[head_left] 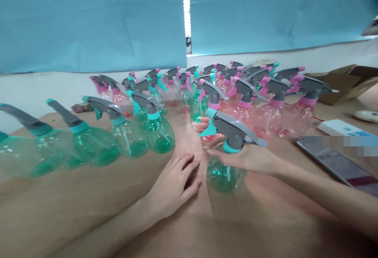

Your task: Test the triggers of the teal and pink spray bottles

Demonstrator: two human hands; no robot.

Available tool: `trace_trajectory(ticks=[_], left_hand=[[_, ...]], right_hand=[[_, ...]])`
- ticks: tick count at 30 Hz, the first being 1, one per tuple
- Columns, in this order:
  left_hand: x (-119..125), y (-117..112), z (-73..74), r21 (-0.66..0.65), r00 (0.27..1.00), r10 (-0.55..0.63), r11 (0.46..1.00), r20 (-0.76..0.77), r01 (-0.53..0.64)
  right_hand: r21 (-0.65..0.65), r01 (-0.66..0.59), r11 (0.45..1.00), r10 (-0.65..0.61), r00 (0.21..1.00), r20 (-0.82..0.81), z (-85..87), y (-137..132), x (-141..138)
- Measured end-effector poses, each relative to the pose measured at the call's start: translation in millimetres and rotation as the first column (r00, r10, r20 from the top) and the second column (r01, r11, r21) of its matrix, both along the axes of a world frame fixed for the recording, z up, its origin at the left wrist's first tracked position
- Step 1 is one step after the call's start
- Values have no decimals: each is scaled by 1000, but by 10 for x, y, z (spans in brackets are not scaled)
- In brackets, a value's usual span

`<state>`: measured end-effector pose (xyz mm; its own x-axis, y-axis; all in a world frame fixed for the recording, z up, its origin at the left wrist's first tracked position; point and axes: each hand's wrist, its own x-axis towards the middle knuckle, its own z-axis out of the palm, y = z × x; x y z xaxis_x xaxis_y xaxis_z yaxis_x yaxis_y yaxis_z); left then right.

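Note:
My right hand (251,157) is wrapped around the upper body of a green spray bottle (224,178), just below its turquoise collar. The bottle stands upright, with its grey head and turquoise trigger pointing left. My left hand (171,183) lies palm down on the wooden table (141,226), left of that bottle, its fingers stretched out and holding nothing. Beyond the left hand, a green spray bottle (161,136) ends a row of similar ones. A pink spray bottle (298,118) is among several behind my right hand.
More pink and green spray bottles crowd the back of the table below the blue blinds (94,22). To the right are a phone (333,163), a white power strip (339,127), a white mouse (366,116) and an open cardboard box (339,87).

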<state>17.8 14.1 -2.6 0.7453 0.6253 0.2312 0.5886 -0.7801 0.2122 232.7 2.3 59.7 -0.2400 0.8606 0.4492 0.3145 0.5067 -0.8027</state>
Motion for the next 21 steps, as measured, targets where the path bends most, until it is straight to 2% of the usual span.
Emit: trace_trajectory(ticks=[3,8,11,21], left_hand=[[-1,-1,-1,1,1000,-3,1000,-2,3],[-1,7,0,-1,1000,-2,1000,-12,2],[-3,11,4,-8,1000,3,1000,-28,-3],[1,7,0,-4,999,-1,1000,-37,1]], right_hand=[[-40,-23,999,24,1000,14,-17,10,10],[-65,55,996,-47,993,111,-27,4,32],[-80,66,995,-57,992,116,0,-15,28],[-48,88,995,-80,986,146,43,-18,10]])
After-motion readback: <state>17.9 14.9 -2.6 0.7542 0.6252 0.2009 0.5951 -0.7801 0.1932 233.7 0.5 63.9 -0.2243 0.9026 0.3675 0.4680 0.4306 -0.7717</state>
